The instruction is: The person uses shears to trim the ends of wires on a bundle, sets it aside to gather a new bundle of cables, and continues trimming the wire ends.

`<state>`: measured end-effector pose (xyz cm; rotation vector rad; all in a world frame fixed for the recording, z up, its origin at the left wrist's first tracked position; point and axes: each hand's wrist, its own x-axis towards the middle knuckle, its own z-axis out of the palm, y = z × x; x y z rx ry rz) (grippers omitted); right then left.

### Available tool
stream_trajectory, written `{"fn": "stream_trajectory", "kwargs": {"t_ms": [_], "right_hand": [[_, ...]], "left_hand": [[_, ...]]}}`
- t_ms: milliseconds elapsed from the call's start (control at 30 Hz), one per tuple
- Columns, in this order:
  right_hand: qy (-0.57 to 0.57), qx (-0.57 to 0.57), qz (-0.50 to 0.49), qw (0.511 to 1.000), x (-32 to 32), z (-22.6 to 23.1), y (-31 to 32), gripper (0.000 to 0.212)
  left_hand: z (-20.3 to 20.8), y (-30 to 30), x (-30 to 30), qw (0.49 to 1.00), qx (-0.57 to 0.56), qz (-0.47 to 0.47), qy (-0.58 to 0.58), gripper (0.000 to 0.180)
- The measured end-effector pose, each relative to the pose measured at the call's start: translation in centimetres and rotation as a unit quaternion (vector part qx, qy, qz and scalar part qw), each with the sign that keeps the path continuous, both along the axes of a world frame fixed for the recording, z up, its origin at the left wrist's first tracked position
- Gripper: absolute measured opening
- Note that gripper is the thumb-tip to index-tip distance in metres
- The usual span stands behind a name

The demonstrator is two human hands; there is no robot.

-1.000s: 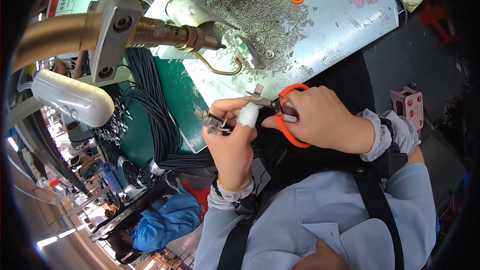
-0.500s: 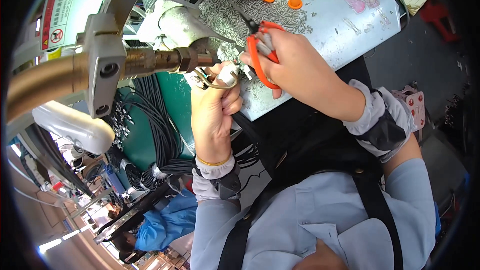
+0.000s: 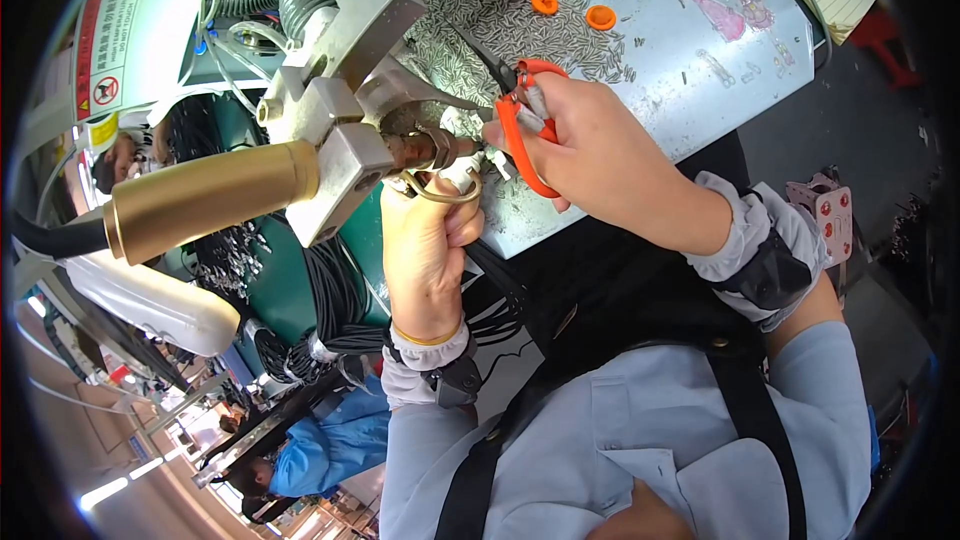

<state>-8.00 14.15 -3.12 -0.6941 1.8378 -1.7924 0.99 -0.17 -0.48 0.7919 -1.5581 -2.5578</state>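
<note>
My right hand (image 3: 600, 155) is wrapped round a pair of pliers (image 3: 515, 145) with orange handles, their dark jaws pointing up and left over a heap of small metal pins (image 3: 500, 20). To its left, my left hand (image 3: 430, 250) is closed with the fingers curled, close under the soldering machine's tip (image 3: 466, 147). A small whitish piece shows at its fingertips; what it grips is mostly hidden. A curved metal tube (image 3: 440, 198) passes in front of those fingers. The machine's brass-coloured barrel (image 3: 210, 195) slants in from the left.
Two orange rubber rings (image 3: 600, 17) lie beside the pins on a pale metal plate (image 3: 670, 70) with pink stickers. Black cable bundles (image 3: 325, 285) rest on a green surface (image 3: 265, 305). A grey exhaust nozzle (image 3: 420, 90) reaches in above my left hand. A person in blue (image 3: 325, 450) sits lower left.
The brass barrel and its metal block have swung, and the tip has moved right and slightly down toward my left fingertips. Both hands have barely moved.
</note>
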Motion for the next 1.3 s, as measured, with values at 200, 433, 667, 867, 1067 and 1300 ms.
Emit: {"fn": "stream_trajectory", "kwargs": {"t_ms": [200,433,667,867,1067,1300], "right_hand": [[0.001,0.018,-0.006,1.000,0.1,0.4,0.1,0.015],[-0.125,-0.037,0.023,0.991,1.1,0.7,1.7,0.014],[0.152,-0.046,-0.075,0.984,3.3,1.7,2.6,0.011],[0.182,0.001,0.020,0.983,4.2,3.4,2.9,0.012],[0.097,-0.010,0.023,0.995,4.2,1.6,3.6,0.021],[0.541,0.081,0.028,0.836,4.4,1.4,4.6,0.024]], "left_hand": [[-0.4,-0.4,0.3,1.000,-0.001,-0.011,0.001,0.016],[1.5,2.2,1.9,0.999,-0.012,0.028,-0.016,0.016],[0.8,4.5,4.5,0.977,-0.206,0.045,0.043,0.019],[0.8,6.1,5.6,0.966,-0.242,-0.082,0.046,0.022],[0.5,4.6,5.7,0.997,0.020,-0.032,0.073,0.027],[0.9,4.8,5.4,0.999,-0.023,-0.005,0.036,0.026]]}}
